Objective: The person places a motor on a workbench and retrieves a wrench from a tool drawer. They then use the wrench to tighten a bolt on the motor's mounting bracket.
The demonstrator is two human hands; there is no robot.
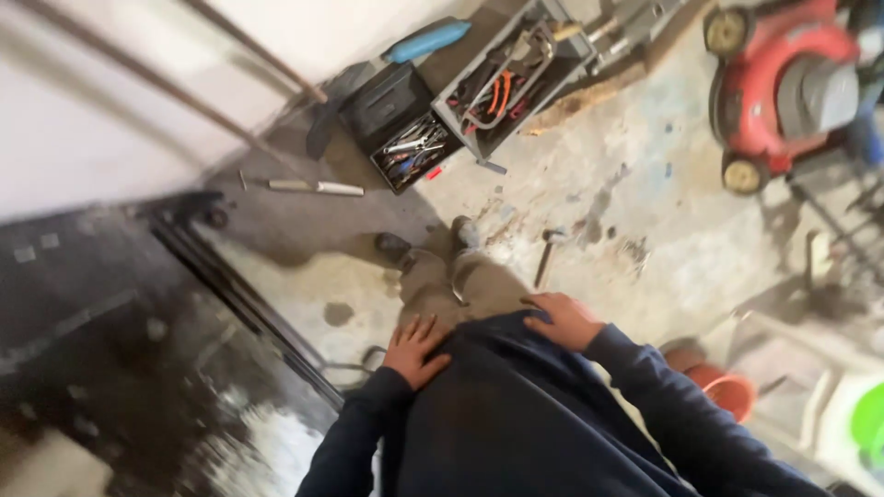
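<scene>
Standing over a stained concrete floor [589, 212], nothing in hand; looks like a pause between steps, judging by posture. Left hand [414, 350] lower centre, fingers spread, flat on the dark blue sweater [516, 405] at the waist, gripping nothing. Right hand [564, 320] just right of it, loosely open, also resting on the sweater hem, empty. Nearest tool: a hammer [547, 254] lying on the floor just above the right hand, by the shoes [433, 241]. Open black tool case [401, 129] and grey toolbox [511, 78] upper centre, red mower [783, 87] upper right. Any next move would need a bend down to reach the hammer.
</scene>
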